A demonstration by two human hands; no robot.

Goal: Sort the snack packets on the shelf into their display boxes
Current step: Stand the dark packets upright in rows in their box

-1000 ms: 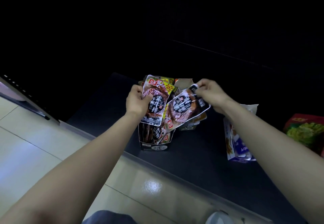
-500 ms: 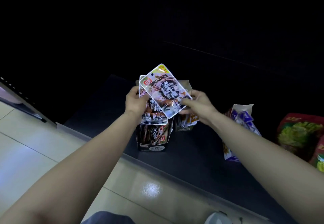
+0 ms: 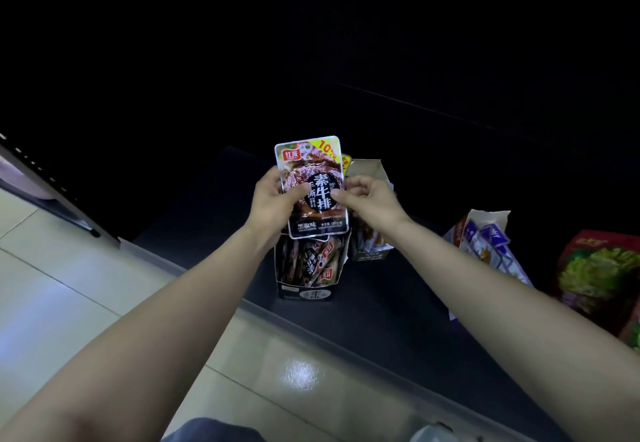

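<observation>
Snack packet pinched between left hand and right hand over display box on dark shelf, tiled floor below.

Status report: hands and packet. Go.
Left hand gripping black snack packet upright. Right hand pinching its edge. Black display box directly below, nothing between.

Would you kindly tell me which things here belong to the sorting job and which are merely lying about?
In the job: black-labelled silver snack packet, gripped by left hand and right hand; black cardboard display box of matching packets; pale open cardboard box.
Lying about: white-and-blue box of packets; red-and-green carton.
</observation>
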